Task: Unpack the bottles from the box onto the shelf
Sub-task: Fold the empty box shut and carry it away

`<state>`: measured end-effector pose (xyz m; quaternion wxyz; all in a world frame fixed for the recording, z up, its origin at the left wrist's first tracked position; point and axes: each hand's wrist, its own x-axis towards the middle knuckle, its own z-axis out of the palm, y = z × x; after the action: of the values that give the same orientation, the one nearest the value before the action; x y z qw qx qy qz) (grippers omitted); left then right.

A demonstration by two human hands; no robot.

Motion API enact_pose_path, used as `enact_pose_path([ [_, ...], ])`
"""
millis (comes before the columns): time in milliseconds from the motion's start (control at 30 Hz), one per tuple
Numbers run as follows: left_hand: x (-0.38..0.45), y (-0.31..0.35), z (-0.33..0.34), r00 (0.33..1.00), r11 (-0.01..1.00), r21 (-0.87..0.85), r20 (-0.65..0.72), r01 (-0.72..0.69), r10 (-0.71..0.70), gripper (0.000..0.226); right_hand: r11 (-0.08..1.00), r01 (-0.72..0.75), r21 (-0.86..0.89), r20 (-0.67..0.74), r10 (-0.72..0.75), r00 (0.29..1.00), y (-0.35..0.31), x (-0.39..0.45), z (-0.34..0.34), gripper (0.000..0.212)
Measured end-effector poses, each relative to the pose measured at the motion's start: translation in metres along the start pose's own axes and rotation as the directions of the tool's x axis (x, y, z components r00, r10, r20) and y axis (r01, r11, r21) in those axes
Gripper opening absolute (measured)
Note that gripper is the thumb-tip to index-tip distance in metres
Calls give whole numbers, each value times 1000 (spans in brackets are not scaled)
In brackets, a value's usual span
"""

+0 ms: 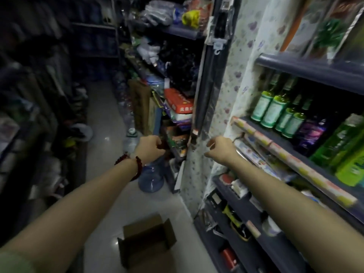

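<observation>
An open cardboard box (146,239) stands on the pale floor below my arms; its inside is too dark to make out. Green bottles (275,109) stand in rows on the dark shelf (295,154) at my right, beside a purple bottle (311,134) and green cartons (346,146). Both my arms are stretched forward in the air above the box. My left hand (150,148), with a red bead bracelet at the wrist, is curled into a fist and I see nothing in it. My right hand (220,149) hangs with loosely curled fingers, empty, just left of the shelf's front edge.
A narrow aisle runs ahead between crowded shelves. A large blue water jug (150,178) stands on the floor under my left hand. A floral-papered post (206,134) flanks the right shelf. Lower shelves (246,223) hold small goods. Dark stacked goods line the left side.
</observation>
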<state>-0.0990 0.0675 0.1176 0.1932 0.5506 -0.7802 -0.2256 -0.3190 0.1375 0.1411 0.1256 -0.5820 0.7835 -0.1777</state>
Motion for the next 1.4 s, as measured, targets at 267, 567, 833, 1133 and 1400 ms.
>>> enact_pose_path([
  [267, -22, -54, 29, 951, 952, -71, -70, 298, -302, 34, 982, 189, 3, 209, -185, 960, -19, 39, 83, 23],
  [567, -49, -159, 106, 852, 851, -41, -8, 523, -524, 45, 964, 264, 34, 387, -256, 886, -11, 50, 220, 17],
  [833, -64, -268, 223, 779, 772, -117, 31, 625, -626, 41, 971, 232, 52, 413, -232, 880, 47, 41, 398, 32],
  [1133, -71, -384, 382, 765, 759, -115, 24, 641, -643, 40, 978, 200, 58, 435, -205, 877, 129, 51, 579, 14],
  [1400, -74, -493, 501, 794, 793, 23, -16, 608, -608, 35, 967, 232, 107, 475, -255, 842, 198, 65, 715, 8],
])
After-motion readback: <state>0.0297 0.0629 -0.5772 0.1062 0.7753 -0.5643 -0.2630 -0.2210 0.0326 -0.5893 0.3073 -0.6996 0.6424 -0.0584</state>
